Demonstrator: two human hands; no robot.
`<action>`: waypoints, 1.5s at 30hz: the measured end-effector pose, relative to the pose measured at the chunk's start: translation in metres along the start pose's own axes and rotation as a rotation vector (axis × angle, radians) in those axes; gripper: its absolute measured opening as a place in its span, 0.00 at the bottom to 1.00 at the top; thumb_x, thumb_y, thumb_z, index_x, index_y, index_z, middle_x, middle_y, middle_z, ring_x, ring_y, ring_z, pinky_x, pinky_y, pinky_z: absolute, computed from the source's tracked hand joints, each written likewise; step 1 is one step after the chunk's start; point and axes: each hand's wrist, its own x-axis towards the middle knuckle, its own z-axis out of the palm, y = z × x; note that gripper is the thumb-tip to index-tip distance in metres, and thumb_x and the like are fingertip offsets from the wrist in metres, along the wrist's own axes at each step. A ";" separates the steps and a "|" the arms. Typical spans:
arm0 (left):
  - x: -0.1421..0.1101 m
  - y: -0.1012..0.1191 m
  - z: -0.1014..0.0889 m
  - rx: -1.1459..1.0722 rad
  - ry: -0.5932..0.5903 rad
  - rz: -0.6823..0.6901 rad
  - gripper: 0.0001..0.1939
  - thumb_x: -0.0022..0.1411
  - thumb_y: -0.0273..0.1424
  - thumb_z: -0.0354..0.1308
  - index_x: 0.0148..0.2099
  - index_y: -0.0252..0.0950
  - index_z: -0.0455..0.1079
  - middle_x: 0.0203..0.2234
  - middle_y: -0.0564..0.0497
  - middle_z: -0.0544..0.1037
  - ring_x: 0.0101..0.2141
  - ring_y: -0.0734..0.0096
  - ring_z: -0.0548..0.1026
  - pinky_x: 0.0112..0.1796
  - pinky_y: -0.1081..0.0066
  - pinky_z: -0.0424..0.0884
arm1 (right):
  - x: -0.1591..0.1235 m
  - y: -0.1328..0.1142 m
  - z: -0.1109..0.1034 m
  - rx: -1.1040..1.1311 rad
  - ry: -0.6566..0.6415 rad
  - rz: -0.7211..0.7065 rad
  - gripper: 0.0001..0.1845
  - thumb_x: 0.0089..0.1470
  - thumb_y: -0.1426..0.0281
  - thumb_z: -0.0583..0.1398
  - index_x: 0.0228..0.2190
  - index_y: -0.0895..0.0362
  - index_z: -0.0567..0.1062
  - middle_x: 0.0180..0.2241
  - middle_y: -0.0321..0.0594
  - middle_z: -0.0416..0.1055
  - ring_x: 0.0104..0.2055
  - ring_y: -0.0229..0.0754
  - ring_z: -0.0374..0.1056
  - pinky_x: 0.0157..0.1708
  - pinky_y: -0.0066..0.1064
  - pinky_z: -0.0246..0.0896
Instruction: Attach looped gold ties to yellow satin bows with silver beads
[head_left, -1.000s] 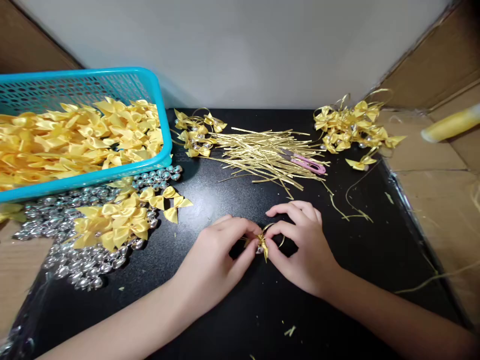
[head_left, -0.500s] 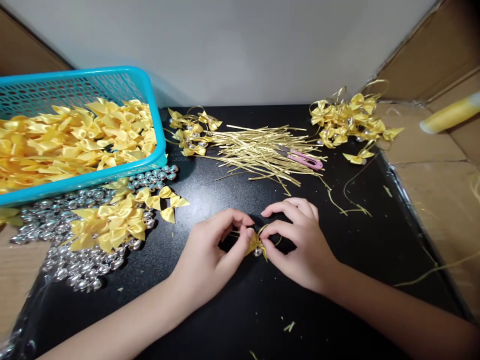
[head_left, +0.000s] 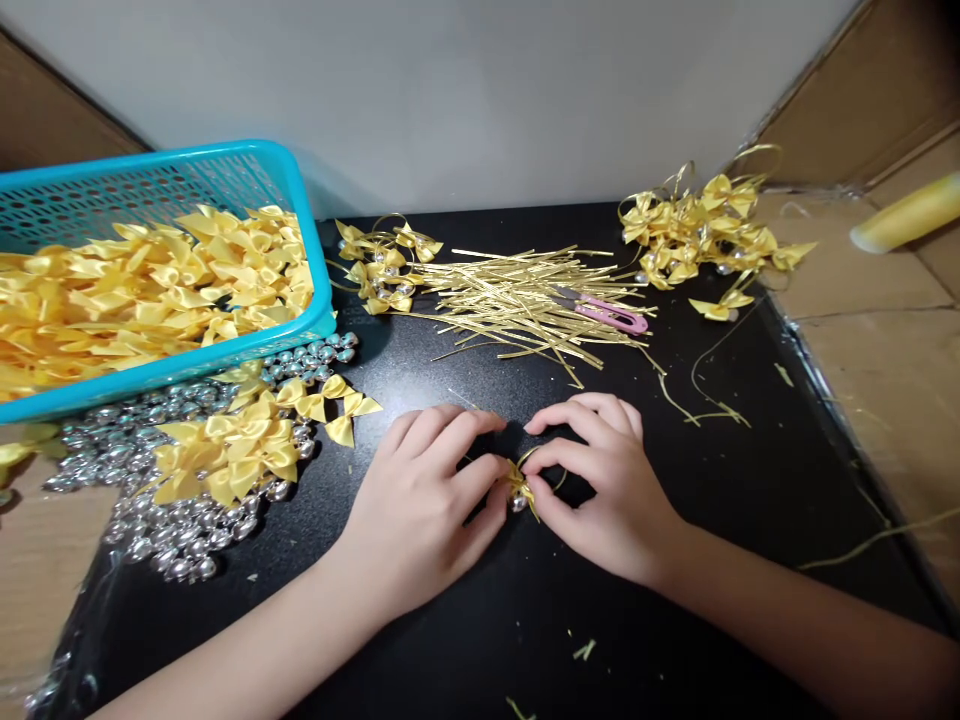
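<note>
Between my two hands, low over the black table, is a small yellow ribbon bow point(head_left: 520, 492) with a silver bell or bead at its lower side. A thin gold tie loops up from the bow. My left hand point(head_left: 431, 500) pinches the bow's left side between thumb and index finger, its other fingers curled above. My right hand point(head_left: 600, 485) pinches the right side by the gold tie, its remaining fingers arched. The fingertips hide much of the bow and the knot.
A blue basket point(head_left: 321, 270) full of yellow bows stands at left. Silver beads point(head_left: 180, 550) and loose bows point(head_left: 232, 450) lie before it. Gold ties point(head_left: 510, 300), with a pink cutter point(head_left: 615, 315) on them, lie at the back. Finished-looking bow clusters point(head_left: 690, 235) sit at the back right.
My left hand has rolled over, so more of its back faces up and its thumb and finger cover more of the bow's left side. My right hand keeps its pinch.
</note>
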 end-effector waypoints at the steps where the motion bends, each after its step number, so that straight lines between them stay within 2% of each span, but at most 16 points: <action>1: 0.000 0.000 0.000 0.008 0.012 0.019 0.04 0.62 0.29 0.57 0.35 0.38 0.73 0.43 0.48 0.76 0.42 0.60 0.69 0.41 0.60 0.64 | 0.000 0.000 0.000 0.002 0.001 -0.006 0.06 0.46 0.75 0.62 0.24 0.51 0.76 0.40 0.35 0.75 0.46 0.48 0.63 0.46 0.44 0.51; 8: 0.003 0.001 -0.002 -0.039 0.084 0.036 0.03 0.61 0.26 0.58 0.33 0.36 0.71 0.32 0.51 0.78 0.35 0.66 0.69 0.37 0.65 0.63 | 0.000 -0.001 -0.002 0.082 0.002 -0.066 0.06 0.45 0.76 0.62 0.26 0.52 0.75 0.37 0.34 0.77 0.45 0.46 0.66 0.49 0.43 0.51; 11: 0.002 0.002 -0.002 -0.057 0.070 0.058 0.04 0.60 0.27 0.58 0.31 0.36 0.71 0.27 0.52 0.77 0.30 0.68 0.69 0.33 0.66 0.60 | 0.001 -0.001 -0.002 0.123 -0.023 -0.076 0.06 0.46 0.76 0.62 0.28 0.54 0.74 0.30 0.32 0.78 0.40 0.43 0.69 0.49 0.42 0.49; 14: 0.000 0.003 0.001 -0.069 0.053 0.060 0.05 0.60 0.27 0.57 0.30 0.36 0.70 0.24 0.53 0.76 0.28 0.69 0.69 0.32 0.65 0.58 | 0.002 -0.002 -0.003 0.119 -0.021 -0.069 0.06 0.47 0.76 0.61 0.28 0.54 0.74 0.29 0.31 0.77 0.36 0.40 0.69 0.45 0.40 0.49; 23: 0.000 0.004 0.007 -0.126 0.041 -0.036 0.05 0.61 0.28 0.56 0.31 0.36 0.69 0.23 0.54 0.76 0.27 0.70 0.69 0.31 0.67 0.58 | 0.000 -0.003 -0.001 0.015 0.031 -0.124 0.05 0.50 0.74 0.61 0.29 0.52 0.76 0.33 0.31 0.77 0.38 0.41 0.66 0.44 0.40 0.48; 34: -0.001 0.004 0.012 -0.124 0.041 -0.034 0.07 0.61 0.29 0.56 0.30 0.36 0.70 0.24 0.52 0.76 0.28 0.69 0.69 0.31 0.67 0.59 | 0.000 -0.003 0.001 0.006 0.021 -0.122 0.04 0.52 0.73 0.61 0.27 0.53 0.75 0.35 0.33 0.76 0.41 0.42 0.66 0.47 0.41 0.47; 39: -0.003 0.004 0.013 -0.180 0.080 -0.035 0.07 0.60 0.29 0.57 0.30 0.36 0.71 0.23 0.52 0.75 0.27 0.70 0.68 0.31 0.67 0.60 | -0.001 -0.002 0.002 -0.029 0.030 -0.128 0.06 0.51 0.74 0.61 0.24 0.53 0.74 0.35 0.32 0.76 0.41 0.42 0.66 0.48 0.42 0.46; 45: -0.002 0.006 0.014 -0.253 0.062 -0.068 0.06 0.60 0.28 0.57 0.30 0.37 0.71 0.23 0.52 0.76 0.28 0.69 0.69 0.31 0.67 0.61 | -0.003 -0.003 0.003 -0.080 0.066 -0.149 0.07 0.49 0.73 0.61 0.22 0.53 0.72 0.34 0.32 0.77 0.41 0.43 0.66 0.50 0.44 0.44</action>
